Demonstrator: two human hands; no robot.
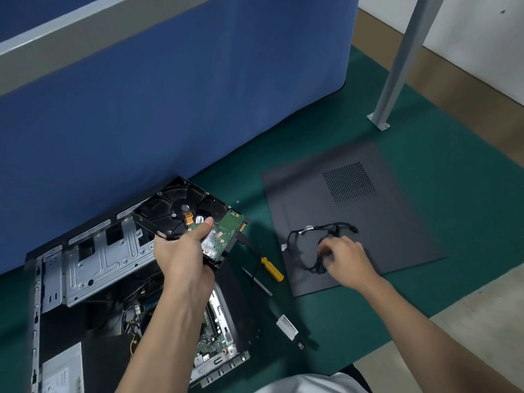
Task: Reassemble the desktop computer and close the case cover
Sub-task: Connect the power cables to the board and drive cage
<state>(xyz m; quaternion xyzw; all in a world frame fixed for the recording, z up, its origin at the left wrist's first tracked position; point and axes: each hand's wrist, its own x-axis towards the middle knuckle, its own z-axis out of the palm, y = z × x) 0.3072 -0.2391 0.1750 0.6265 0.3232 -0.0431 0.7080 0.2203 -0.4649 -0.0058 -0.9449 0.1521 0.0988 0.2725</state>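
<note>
The left forearm (175,321) hides part of the motherboard (213,330); the case (51,279) is cropped below.

My head view shows moderate, even room light. Soft shadows fall right of the hard drive (181,205) and the case (93,259) onto the green mat (425,154), so I log the source as upper left. The case interior reads dark. Wide-angle distortion bows the blue partition (170,95) and tilts the grey post (402,58). Detail is slightly soft throughout.
</note>
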